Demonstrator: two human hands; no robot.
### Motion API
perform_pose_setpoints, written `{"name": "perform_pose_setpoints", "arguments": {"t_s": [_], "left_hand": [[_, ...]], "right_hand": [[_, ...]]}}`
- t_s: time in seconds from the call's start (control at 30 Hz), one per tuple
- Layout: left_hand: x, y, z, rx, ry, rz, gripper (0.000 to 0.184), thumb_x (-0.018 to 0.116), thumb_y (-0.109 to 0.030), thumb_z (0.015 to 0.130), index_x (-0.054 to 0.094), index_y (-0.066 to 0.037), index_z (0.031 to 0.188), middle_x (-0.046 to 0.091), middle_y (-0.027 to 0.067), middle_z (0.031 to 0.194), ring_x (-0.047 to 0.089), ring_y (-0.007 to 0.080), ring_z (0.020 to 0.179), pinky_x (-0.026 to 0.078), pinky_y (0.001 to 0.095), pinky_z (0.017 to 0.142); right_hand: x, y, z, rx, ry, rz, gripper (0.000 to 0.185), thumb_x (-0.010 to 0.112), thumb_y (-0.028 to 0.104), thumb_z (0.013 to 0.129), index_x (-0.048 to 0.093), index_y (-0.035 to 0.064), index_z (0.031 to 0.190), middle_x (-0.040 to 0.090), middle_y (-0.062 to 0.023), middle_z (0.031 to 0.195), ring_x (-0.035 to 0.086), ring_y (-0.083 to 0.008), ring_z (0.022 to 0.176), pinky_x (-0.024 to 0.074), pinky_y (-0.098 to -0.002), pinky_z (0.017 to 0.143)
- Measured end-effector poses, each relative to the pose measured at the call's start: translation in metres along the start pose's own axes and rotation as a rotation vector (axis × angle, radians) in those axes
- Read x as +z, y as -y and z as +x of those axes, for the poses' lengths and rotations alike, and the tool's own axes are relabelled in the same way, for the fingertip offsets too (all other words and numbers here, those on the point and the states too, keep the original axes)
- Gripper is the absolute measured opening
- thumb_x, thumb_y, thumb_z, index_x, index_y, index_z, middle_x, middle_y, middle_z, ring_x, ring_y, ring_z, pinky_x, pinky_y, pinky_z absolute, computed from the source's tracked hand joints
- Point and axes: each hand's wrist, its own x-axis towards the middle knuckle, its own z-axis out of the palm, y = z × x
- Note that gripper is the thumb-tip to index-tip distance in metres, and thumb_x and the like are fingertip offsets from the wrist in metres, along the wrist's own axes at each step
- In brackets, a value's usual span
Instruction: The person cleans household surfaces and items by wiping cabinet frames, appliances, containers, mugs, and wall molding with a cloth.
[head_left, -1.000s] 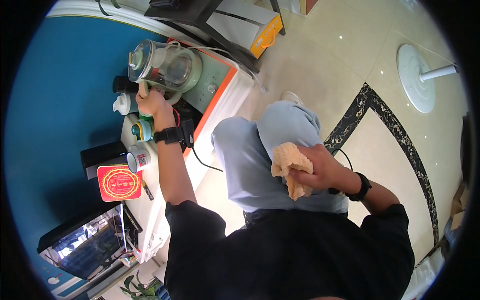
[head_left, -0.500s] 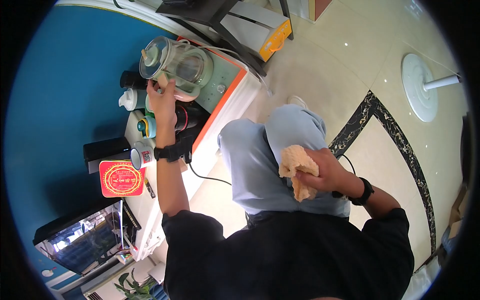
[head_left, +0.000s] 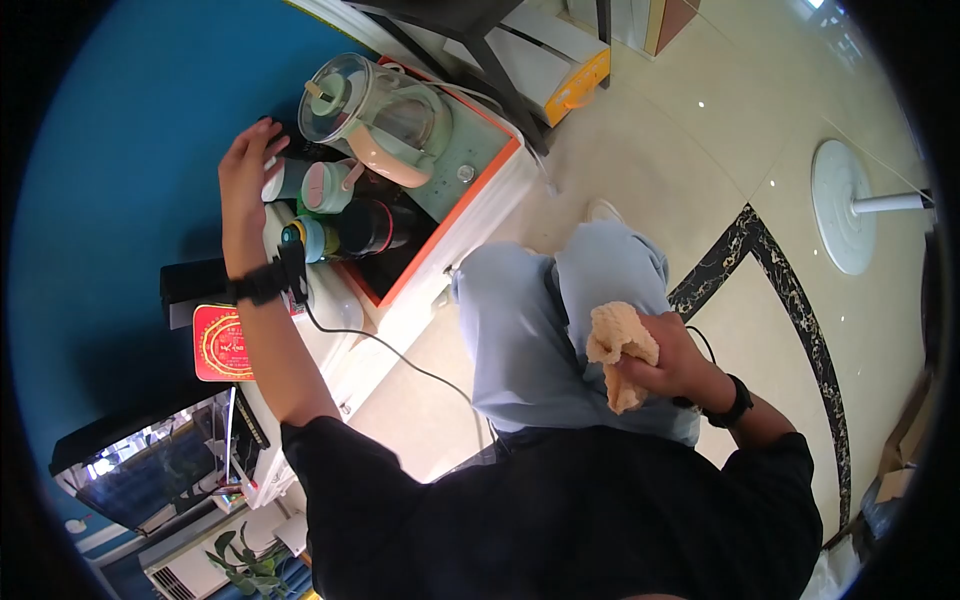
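Left hand: half a second ago at the handle of the glass kettle, now away from it; I record fingers spread and slightly curled, gripping nothing I can see. It is beside the black canister and the white-lidded bottle, toward the tray's wall-side edge; contact I cannot tell.
Right hand: closed round a peach cloth above the lap, as before.
Kettle: upright near the far end of the orange-edged tray, handle free.
Pink-lidded bottle: next to the kettle; I see its lid clear, where the hand covered it earlier.
Black bottle with red ring: toward the tray's room-side edge.
Teal-lidded bottle: by the tray's near end.
Red box: beyond the near end, whole earlier, now partly covered by the left forearm.
Black cord: hangs from the left wrist, crossing my view of the cabinet.
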Motion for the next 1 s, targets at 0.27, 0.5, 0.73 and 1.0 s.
{"name": "perform_pose_setpoints", "arguments": {"t_s": [0.27, 0.5, 0.73, 1.0], "left_hand": [[0.006, 0.012, 0.095, 0.008, 0.127, 0.369, 0.04, 0.061, -0.033, 0.093, 0.06, -0.007, 0.125, 0.064, 0.0052, 0.119, 0.061, 0.0171, 0.106, 0.046, 0.0323, 0.091], [0.014, 0.048, 0.172, -0.061, 0.282, 0.444, 0.04, 0.065, -0.029, 0.09, 0.061, -0.006, 0.123, 0.065, 0.0071, 0.116, 0.06, 0.0197, 0.103, 0.047, 0.03, 0.088], [0.02, 0.082, 0.222, 0.137, 0.721, 0.558, 0.046, 0.065, -0.022, 0.09, 0.054, -0.005, 0.131, 0.061, 0.0118, 0.125, 0.057, 0.0231, 0.114, 0.043, 0.0344, 0.101], [0.06, 0.076, 0.221, -0.407, 0.597, 0.287, 0.051, 0.044, -0.042, 0.1, 0.044, -0.013, 0.143, 0.046, 0.0046, 0.146, 0.043, 0.0194, 0.131, 0.034, 0.0317, 0.11]], "right_hand": [[-0.001, -0.001, 0.003, 0.05, 0.047, -0.024, 0.029, 0.064, 0.023, 0.085, 0.059, 0.0058, 0.108, 0.07, -0.0116, 0.089, 0.07, -0.0303, 0.08, 0.0552, -0.036, 0.074], [-0.006, 0.004, 0.014, 0.154, 0.074, -0.031, 0.031, 0.065, 0.025, 0.085, 0.059, 0.0061, 0.108, 0.071, -0.0106, 0.089, 0.071, -0.0301, 0.081, 0.0557, -0.0362, 0.075], [-0.027, 0.038, 0.03, 0.326, 0.053, 0.196, 0.025, 0.067, 0.016, 0.083, 0.063, 0.0009, 0.102, 0.07, -0.0104, 0.089, 0.071, -0.0226, 0.082, 0.0558, -0.033, 0.075], [-0.063, 0.054, 0.015, 0.399, -0.438, 0.575, 0.052, 0.068, 0.017, 0.085, 0.045, -0.0062, 0.125, 0.062, -0.0191, 0.108, 0.067, -0.0319, 0.092, 0.0574, -0.0451, 0.08]]}}
